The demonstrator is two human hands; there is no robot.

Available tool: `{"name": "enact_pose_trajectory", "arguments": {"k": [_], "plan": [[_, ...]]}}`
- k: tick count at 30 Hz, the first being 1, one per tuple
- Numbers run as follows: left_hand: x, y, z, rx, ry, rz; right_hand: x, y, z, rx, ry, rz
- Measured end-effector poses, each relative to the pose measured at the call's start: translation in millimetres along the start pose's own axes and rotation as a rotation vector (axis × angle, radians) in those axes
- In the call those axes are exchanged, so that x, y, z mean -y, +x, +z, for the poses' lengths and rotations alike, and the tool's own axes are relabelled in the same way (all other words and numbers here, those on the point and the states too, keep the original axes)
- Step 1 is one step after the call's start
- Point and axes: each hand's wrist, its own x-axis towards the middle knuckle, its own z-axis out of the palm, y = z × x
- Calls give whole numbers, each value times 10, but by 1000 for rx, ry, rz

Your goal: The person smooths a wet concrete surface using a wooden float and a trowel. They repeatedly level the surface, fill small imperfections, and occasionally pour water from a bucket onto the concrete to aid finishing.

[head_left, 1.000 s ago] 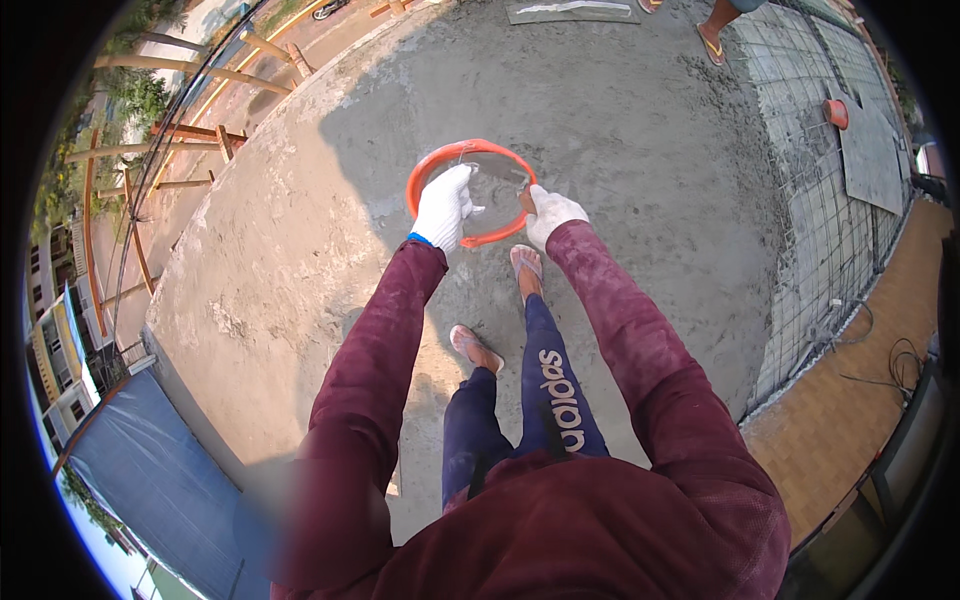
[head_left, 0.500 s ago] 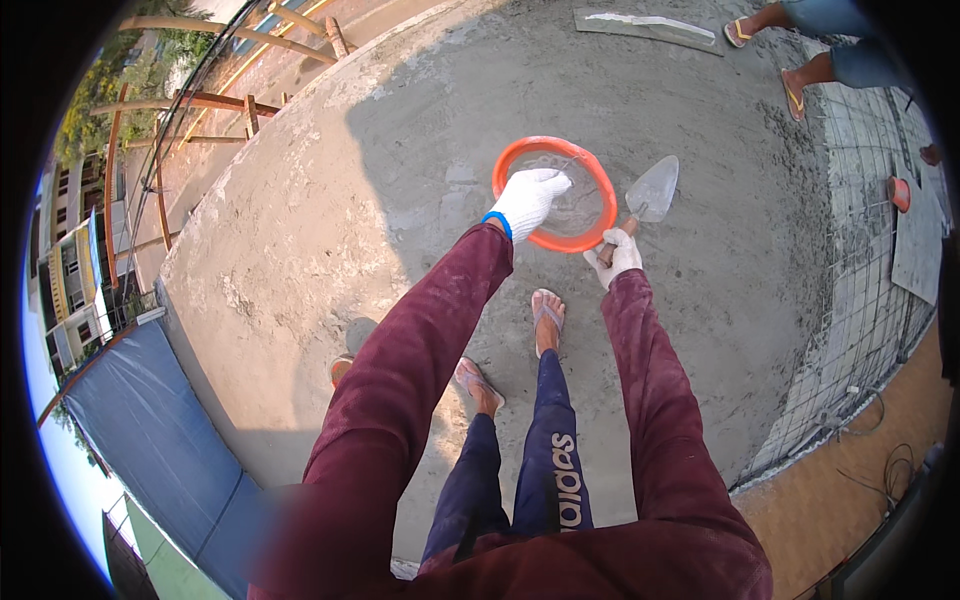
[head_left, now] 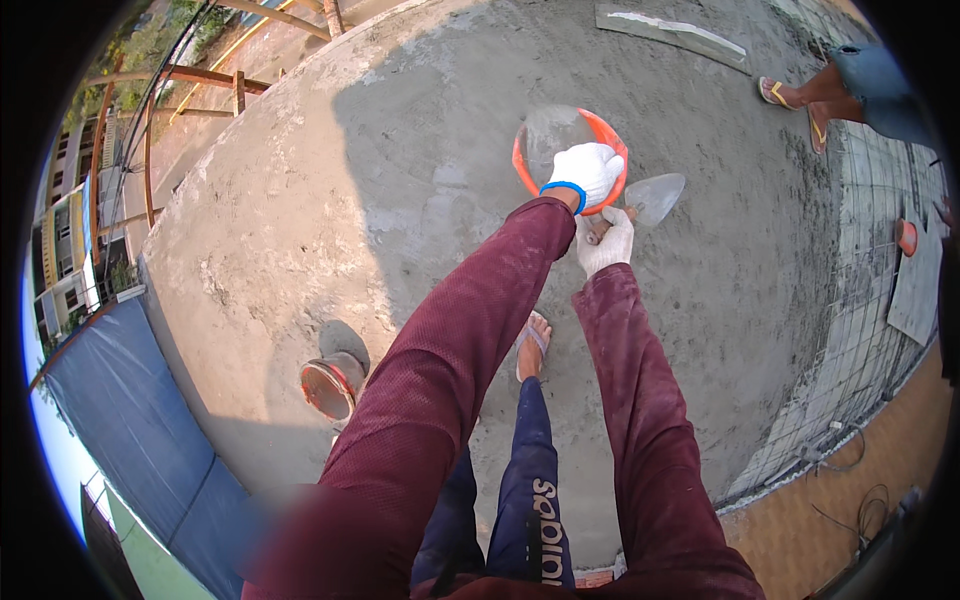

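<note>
Over bucket (head_left: 606, 130): left hand (head_left: 586, 168), can't tell grip; right hand (head_left: 610, 243) clutching trowel (head_left: 656, 199), probably angled outward to clear bucket.

Left arm (head_left: 450, 320) is stretched diagonally forward; left hand (head_left: 588, 168), white-gloved, is held over near right side of orange bucket (head_left: 603, 127), back of hand up. Right arm (head_left: 645, 385) is extended; right hand (head_left: 612, 245), also gloved, is held just bodyward of bucket, fingers (head_left: 622, 226) curled.

Maroon sleeves (head_left: 440, 335), dusty; white gloves (head_left: 590, 168), left cuff (head_left: 570, 187) blue; navy leggings (head_left: 522, 455), pale lettering (head_left: 547, 520).
</note>
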Motion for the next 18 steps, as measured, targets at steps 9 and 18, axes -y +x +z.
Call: {"name": "enact_pose_trajectory", "arguments": {"k": [9,18], "plan": [[-261,170,351,-12,-234,116,542,143,-262,57,27,-199],[192,-328,384,-226,-697,-140,386,95,-394,82,-249,-198]]}}
